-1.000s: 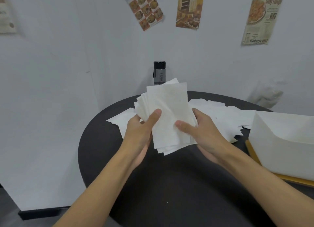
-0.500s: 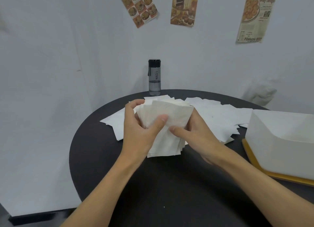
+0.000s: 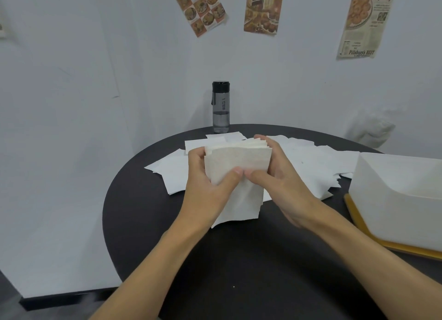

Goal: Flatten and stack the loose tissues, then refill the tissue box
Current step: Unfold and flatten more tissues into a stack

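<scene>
Both hands have brought the tissue stack (image 3: 236, 176) down from where I had it fanned up in the air a second ago, so its bottom edge now sits on the black table (image 3: 148, 224) and the sheets look squared up, pretty much ready for the white tissue box (image 3: 397, 195) off to my right. Left hand (image 3: 205, 188) and right hand (image 3: 279, 178) clamp the stack from either side, thumbs nearly touching on the front sheet, fingers curled round the back. Plenty of loose tissues (image 3: 308, 161) are spread out behind it too.
</scene>
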A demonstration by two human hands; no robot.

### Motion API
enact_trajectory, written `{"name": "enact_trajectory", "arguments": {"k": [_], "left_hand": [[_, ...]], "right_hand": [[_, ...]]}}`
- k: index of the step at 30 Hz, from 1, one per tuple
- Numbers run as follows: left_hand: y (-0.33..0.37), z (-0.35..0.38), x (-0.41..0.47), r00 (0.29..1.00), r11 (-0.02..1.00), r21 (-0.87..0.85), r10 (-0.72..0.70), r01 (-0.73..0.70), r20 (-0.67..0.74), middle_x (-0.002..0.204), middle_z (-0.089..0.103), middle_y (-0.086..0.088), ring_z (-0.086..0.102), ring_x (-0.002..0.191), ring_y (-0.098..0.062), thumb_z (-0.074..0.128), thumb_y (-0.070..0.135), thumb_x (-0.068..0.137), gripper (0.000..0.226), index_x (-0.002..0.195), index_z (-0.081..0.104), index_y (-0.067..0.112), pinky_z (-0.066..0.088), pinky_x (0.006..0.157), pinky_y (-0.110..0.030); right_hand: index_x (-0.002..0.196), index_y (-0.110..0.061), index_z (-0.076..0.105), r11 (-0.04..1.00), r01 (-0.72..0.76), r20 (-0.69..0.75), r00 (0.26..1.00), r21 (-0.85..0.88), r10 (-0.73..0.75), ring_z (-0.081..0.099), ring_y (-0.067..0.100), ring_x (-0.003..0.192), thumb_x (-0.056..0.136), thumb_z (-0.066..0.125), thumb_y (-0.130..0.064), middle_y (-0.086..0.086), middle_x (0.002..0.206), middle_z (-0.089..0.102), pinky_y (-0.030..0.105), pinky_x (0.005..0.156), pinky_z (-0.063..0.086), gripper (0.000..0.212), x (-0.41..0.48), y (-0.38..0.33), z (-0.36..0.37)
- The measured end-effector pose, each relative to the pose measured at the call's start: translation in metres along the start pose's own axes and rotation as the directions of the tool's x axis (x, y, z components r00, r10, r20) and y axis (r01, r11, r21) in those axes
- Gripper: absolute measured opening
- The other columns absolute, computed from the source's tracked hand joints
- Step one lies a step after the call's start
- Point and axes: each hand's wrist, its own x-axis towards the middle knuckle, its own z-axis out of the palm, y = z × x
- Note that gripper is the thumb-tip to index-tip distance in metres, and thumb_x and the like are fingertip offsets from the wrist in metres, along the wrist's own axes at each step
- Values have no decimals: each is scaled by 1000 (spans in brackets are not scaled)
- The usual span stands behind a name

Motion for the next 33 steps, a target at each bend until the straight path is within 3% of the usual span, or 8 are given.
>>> {"name": "enact_trajectory", "arguments": {"k": [8, 12, 19, 23, 26, 29, 31, 33], "left_hand": [[0, 1, -7, 998, 992, 113, -56, 51, 41, 119, 52, 13, 58, 99, 14, 80, 15, 83, 61, 110, 32, 41, 51, 74, -8], [-1, -2, -7, 999, 994, 102, -43, 43, -9, 115, 61, 13, 64, 105, -1, 80, 19, 84, 48, 112, 46, 37, 57, 78, -18], [-3, 3, -10, 998, 995, 84, -58, 57, 8, 121, 59, 14, 62, 104, 7, 81, 17, 83, 60, 123, 41, 38, 53, 77, -12], [-5, 2, -10, 994, 986, 137, -104, 98, 40, 116, 62, 15, 62, 102, 6, 75, 17, 88, 52, 128, 45, 30, 53, 74, -11], [-6, -5, -6, 993, 981, 163, -109, 103, 34, 109, 70, 12, 69, 100, -5, 75, 19, 89, 35, 119, 59, 26, 59, 78, -23], [8, -20, 1, 993, 950, 308, 8, -44, 116, 94, 70, 20, 68, 88, 0, 76, 19, 89, 20, 102, 65, 28, 55, 74, -19], [26, -28, 10, 955, 853, 490, 33, -181, 296, 81, 64, 23, 60, 75, 0, 74, 19, 89, 17, 86, 62, 31, 45, 63, -14], [43, -32, 19, 891, 725, 618, -15, -304, 455, 76, 61, 21, 57, 71, -3, 73, 24, 88, 17, 78, 61, 31, 44, 61, -23]], "right_hand": [[117, -32, 51, 997, 20, -38, 999, -78, -23, 63, 8, 104, 91, 55, 4, -8, 110, 67, 25, 83, 53, 45, 1, -2, 3], [112, -29, 53, 994, 63, -109, 991, -88, -72, 64, 13, 104, 93, 58, 1, -4, 110, 65, 32, 83, 57, 36, 2, -6, 2], [141, -35, 32, 1000, 23, -43, 999, -20, -24, 60, 9, 110, 79, 67, -15, -5, 123, 53, 28, 90, 54, 74, -1, -3, -2], [119, -29, 56, 980, 70, -46, 996, -184, -80, 64, 7, 100, 92, 62, 0, -9, 109, 66, 32, 86, 58, 40, 0, -6, 1], [107, -21, 60, 999, 20, -87, 996, -32, -23, 67, 18, 99, 93, 60, 2, 3, 106, 69, 34, 79, 57, 27, 3, -7, -4], [107, -15, 59, 998, 56, -67, 996, 1, -56, 66, 16, 88, 88, 65, 7, 1, 96, 68, 32, 76, 55, 30, 5, -15, -21], [117, -15, 59, 987, 89, 9, 996, -134, -88, 69, 14, 88, 85, 71, 5, -2, 98, 72, 27, 78, 57, 40, 4, -22, -34], [121, -20, 62, 952, 86, 101, 993, -295, -59, 71, 12, 92, 84, 75, -1, -4, 101, 73, 24, 78, 56, 44, 2, -26, -38]]}}
